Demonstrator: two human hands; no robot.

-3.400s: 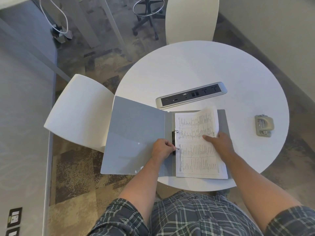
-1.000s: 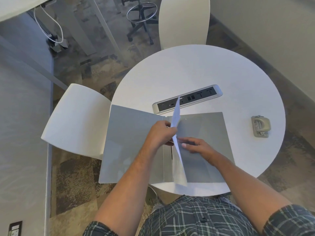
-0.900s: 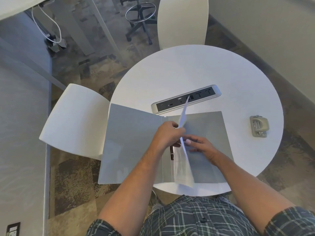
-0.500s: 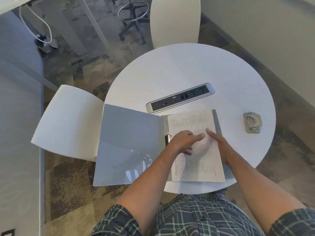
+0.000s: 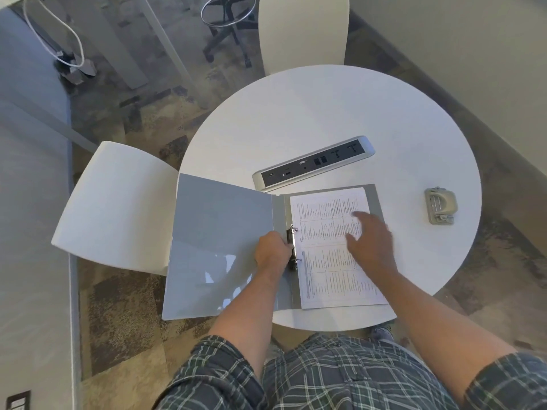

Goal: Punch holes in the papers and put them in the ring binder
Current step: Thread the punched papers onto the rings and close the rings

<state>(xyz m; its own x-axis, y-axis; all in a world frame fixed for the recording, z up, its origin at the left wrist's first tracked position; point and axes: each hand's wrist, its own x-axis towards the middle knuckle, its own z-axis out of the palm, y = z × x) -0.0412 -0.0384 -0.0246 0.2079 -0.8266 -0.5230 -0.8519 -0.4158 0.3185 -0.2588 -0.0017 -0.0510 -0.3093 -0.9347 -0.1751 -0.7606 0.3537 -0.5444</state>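
A grey ring binder [image 5: 219, 244] lies open at the near left of the round white table, its left cover hanging past the edge. Printed papers [image 5: 331, 276] lie flat on its right half, threaded on the metal rings [image 5: 293, 247]. My left hand [image 5: 272, 254] is closed around the ring mechanism at the spine. My right hand [image 5: 368, 241] hovers, blurred, over the middle of the papers with fingers spread. A beige hole punch [image 5: 440, 209] sits apart at the right of the table.
A silver power strip [image 5: 313, 163] is set in the round white table [image 5: 325, 113] just behind the binder. White chairs stand at the left [image 5: 115, 208] and the far side [image 5: 305, 28]. A wall runs along the right.
The sheet that stood upright over the rings a second ago now lies flat. My left hand moved from the page to the ring mechanism, and my right hand lifted off the paper.
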